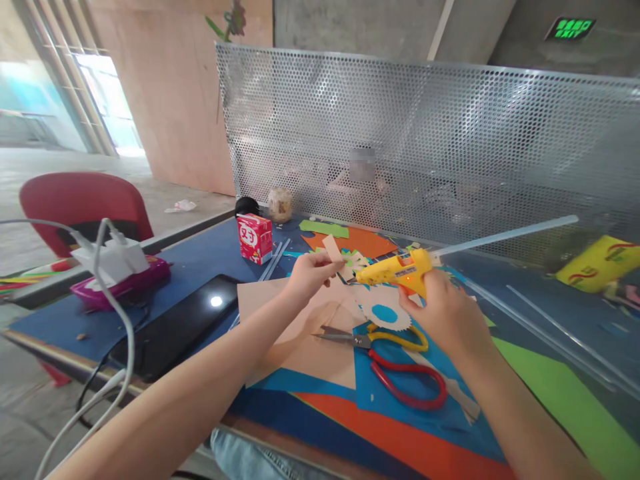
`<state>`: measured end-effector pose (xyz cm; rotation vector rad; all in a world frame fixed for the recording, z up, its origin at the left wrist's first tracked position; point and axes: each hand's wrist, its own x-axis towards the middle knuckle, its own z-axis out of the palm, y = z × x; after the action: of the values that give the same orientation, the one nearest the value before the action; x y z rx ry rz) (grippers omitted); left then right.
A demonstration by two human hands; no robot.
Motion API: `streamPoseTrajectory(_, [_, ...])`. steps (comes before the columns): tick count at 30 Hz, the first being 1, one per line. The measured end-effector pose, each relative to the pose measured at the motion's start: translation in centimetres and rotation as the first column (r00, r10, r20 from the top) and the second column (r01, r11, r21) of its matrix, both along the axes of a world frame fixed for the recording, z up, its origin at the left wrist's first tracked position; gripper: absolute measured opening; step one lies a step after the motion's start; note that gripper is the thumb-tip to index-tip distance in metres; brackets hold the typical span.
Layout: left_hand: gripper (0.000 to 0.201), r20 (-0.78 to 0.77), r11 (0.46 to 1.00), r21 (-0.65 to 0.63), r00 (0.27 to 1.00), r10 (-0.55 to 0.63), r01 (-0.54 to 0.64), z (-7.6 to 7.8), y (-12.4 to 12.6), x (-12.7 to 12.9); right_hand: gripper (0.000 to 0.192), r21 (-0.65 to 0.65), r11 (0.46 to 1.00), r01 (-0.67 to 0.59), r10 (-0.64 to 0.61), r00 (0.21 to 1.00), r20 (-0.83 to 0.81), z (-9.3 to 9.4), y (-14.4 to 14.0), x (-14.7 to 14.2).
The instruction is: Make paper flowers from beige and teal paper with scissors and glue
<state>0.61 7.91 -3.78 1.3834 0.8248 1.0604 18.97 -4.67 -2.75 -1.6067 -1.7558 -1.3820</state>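
Yellow glue gun (pixel 395 270) gripped by right hand (pixel 447 310); left hand (pixel 310 273) pinches paper strip (pixel 333 248) (arms outstretched).

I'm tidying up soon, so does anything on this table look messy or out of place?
Yes. The scissors lie open on loose, overlapping coloured paper sheets, and clear glue sticks are scattered to the right. A white power strip is perched on a purple box at the table's left edge.
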Motion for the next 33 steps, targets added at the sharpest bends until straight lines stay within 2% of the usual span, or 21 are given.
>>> streamPoseTrajectory(9, [0.009, 0.007, 1.000, 0.008, 1.000, 0.008, -0.008, -0.2, 0.1, 0.0, 0.024, -0.019, 0.999, 0.027, -0.026, 1.000, 0.014, 0.0, 0.1, -0.1])
streamPoseTrajectory(14, [0.008, 0.006, 1.000, 0.002, 1.000, 0.011, -0.011, -0.1, 0.0, 0.0, 0.023, -0.063, 0.994, 0.092, -0.095, 0.994, -0.058, -0.2, 0.1, 0.4])
streamPoseTrajectory(17, [0.009, 0.010, 1.000, -0.012, 1.000, 0.011, -0.011, 0.1, 0.0, 0.1, 0.020, -0.056, 0.996, 0.071, -0.075, 0.994, -0.076, -0.3, 0.1, 0.6])
streamPoseTrajectory(22, [0.011, 0.031, 0.999, -0.046, 1.000, -0.001, 0.003, 0.2, 0.0, 0.0, 0.016, -0.039, 0.999, 0.030, -0.033, 0.997, -0.064, -0.1, 0.0, 0.6])
streamPoseTrajectory(33, [0.016, 0.101, 0.979, -0.191, 0.994, -0.049, 0.068, 0.1, -0.1, 0.0, 0.019, -0.098, 0.988, 0.121, -0.133, 0.983, -0.123, -0.2, 0.0, 1.0])
